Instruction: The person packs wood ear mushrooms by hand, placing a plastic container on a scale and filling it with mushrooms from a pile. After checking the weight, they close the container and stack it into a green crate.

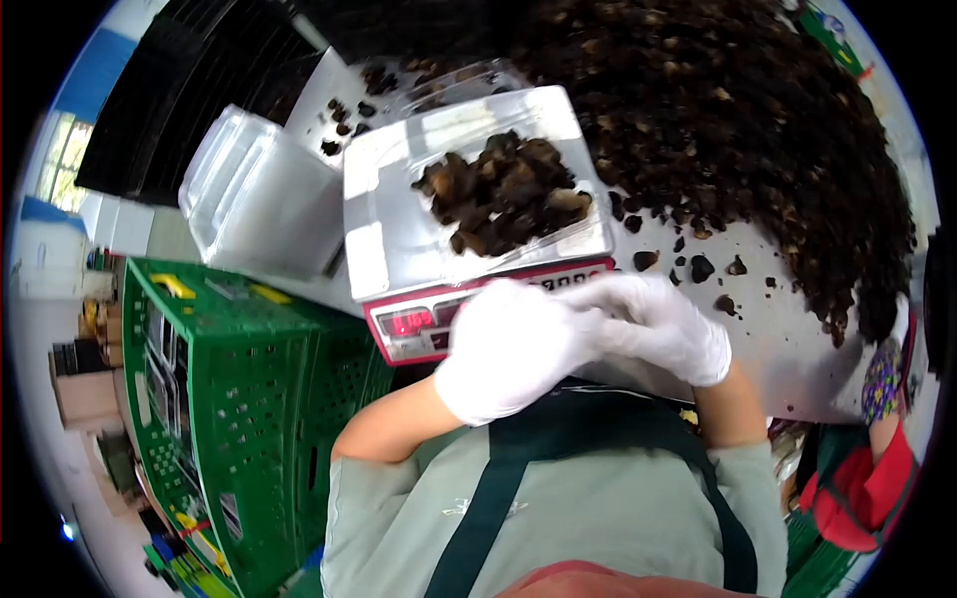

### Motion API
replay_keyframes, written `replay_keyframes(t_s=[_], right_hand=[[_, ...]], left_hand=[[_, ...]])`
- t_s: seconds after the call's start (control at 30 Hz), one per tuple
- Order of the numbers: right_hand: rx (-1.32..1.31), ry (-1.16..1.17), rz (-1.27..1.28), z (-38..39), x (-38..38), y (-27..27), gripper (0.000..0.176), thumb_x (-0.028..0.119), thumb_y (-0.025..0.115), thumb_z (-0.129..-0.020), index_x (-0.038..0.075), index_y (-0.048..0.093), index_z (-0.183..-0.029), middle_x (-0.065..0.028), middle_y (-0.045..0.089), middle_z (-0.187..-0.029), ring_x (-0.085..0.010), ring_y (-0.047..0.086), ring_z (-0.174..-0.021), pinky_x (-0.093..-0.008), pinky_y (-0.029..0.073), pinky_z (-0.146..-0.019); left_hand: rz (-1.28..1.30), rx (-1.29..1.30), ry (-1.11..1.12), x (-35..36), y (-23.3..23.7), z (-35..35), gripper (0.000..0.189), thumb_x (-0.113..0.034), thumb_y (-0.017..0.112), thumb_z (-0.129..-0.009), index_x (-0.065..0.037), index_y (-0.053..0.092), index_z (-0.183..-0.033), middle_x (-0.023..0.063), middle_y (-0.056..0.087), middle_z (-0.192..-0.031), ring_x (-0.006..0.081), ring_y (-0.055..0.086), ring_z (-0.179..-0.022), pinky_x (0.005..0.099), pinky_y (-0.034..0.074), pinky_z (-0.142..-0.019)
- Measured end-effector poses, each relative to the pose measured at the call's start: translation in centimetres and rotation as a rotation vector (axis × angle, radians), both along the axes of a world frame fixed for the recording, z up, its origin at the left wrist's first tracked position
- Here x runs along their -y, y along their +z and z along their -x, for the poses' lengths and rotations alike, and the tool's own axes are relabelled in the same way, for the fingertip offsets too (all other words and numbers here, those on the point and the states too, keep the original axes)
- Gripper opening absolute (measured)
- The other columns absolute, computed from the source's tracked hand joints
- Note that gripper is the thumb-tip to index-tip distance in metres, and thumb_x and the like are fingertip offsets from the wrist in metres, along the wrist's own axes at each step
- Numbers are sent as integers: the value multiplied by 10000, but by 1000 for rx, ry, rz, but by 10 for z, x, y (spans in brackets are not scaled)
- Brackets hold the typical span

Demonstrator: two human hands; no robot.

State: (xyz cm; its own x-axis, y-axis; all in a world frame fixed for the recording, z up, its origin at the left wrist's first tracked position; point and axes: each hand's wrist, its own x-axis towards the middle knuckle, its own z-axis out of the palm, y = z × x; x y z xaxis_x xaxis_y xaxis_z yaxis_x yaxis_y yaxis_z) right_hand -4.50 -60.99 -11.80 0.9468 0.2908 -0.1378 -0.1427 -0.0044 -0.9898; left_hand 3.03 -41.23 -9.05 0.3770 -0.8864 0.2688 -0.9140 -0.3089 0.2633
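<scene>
A digital scale (pixel 404 284) with a red front panel and lit red digits carries a clear plastic tray holding a heap of dark, curled, dried pieces (pixel 506 194). In front of its panel, my white-gloved left hand (pixel 518 349) meets my white-gloved right hand (pixel 658 327). Both have curled fingers pressed together, and anything between them is hidden. Left of the scale stands a stack of clear plastic containers (pixel 264 199). Part of the scale's buttons and display is covered by my hands.
A large pile of the dark pieces (pixel 738 130) covers the table (pixel 768 364) at the right and back. Green crates (pixel 249 399) stand at the left, below black crates (pixel 189 100). Another person's patterned sleeve (pixel 882 384) shows at the right edge.
</scene>
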Motion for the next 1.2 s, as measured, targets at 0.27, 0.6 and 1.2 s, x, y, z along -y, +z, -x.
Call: replay_keyframes(t_s=[0.27,0.6,1.2], right_hand=[[-319,-667,87,129,45,-50,143,67,662,-921,-18,664,-1037,-110,709,-916,-138,647,-703,-257,514,-640],[-549,-621,1299,292,157,-22,244,160,696,-912,27,724,-1114,-172,715,-1065,-356,665,-1026,-421,515,-907],[295,-866,1012,36,88,-111,227,197,675,-962,114,699,-1173,-90,651,-1016,-255,688,-845,-325,570,-743]], left_hand=[[150,104,-283,42,-73,41,297,-343,634,-914,-143,659,-1132,14,652,-796,198,662,-721,345,485,-632],[502,-77,72,-3,-2,-89,433,-106,693,-869,-87,660,-1301,127,687,-1255,332,633,-1166,423,484,-1012],[144,-98,155,-10,-22,-95,606,-244,719,-894,-59,545,-1445,169,500,-1485,336,408,-1415,468,231,-1224]])
